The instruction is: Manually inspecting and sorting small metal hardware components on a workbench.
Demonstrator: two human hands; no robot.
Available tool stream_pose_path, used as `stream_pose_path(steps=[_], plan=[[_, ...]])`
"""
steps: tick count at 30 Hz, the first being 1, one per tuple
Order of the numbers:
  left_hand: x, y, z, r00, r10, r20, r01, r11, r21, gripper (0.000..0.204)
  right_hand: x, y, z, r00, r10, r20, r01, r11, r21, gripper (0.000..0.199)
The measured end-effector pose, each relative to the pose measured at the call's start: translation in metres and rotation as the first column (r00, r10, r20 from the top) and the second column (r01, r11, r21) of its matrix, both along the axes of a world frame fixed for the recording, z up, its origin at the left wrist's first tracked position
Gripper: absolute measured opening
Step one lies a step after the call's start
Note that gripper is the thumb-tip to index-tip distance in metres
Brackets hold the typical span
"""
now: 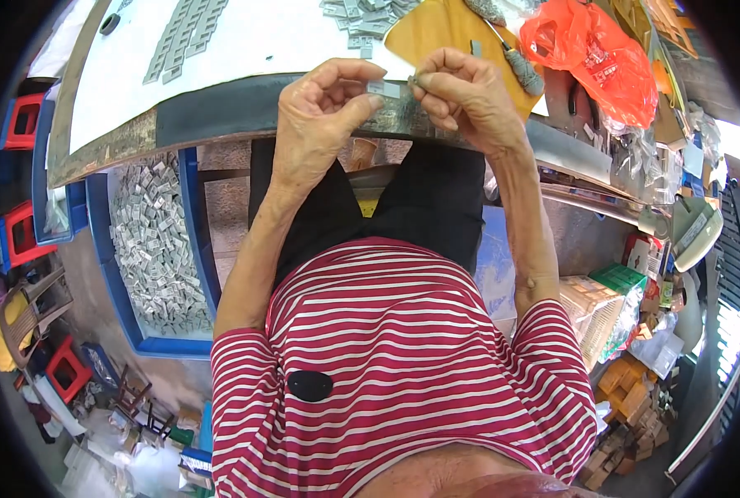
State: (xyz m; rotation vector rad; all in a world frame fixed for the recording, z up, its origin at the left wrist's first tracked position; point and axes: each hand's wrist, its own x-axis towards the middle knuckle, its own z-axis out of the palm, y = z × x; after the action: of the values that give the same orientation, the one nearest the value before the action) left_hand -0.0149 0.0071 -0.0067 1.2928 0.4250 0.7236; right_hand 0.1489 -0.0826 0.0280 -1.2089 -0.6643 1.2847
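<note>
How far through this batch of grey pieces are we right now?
Done, apparently: grey pieces laid in rows on the white table top. In hand: the left hand and right hand pinch one small grey piece between them. Left: a blue bin heaped with loose grey pieces, so likely most remains.

The small grey piece [384, 88] was mostly hidden between both hands' fingertips; the grey pile [362, 15] ran off the top edge

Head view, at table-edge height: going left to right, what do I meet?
Red stool → blue bin of small grey parts → left hand → small grey piece pinched between both hands → right hand → orange plastic bag.
</note>
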Motion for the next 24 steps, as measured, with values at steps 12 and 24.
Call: stream_pose_path(steps=[12, 24], plan=[[0.0, -0.002, -0.003, 0.996, -0.048, 0.077, 0.055, 0.995, -0.087, 0.028, -0.017, -0.003, -0.007, 0.998, -0.006, 0.055, 0.003, 0.998, 0.056, 0.007], [0.007, -0.013, 0.005, 1.0, 0.02, 0.015, -0.017, 0.987, -0.161, 0.02, -0.034, -0.007, -0.012, 0.995, -0.093, 0.047, 0.089, 0.994, 0.066, 0.005]])
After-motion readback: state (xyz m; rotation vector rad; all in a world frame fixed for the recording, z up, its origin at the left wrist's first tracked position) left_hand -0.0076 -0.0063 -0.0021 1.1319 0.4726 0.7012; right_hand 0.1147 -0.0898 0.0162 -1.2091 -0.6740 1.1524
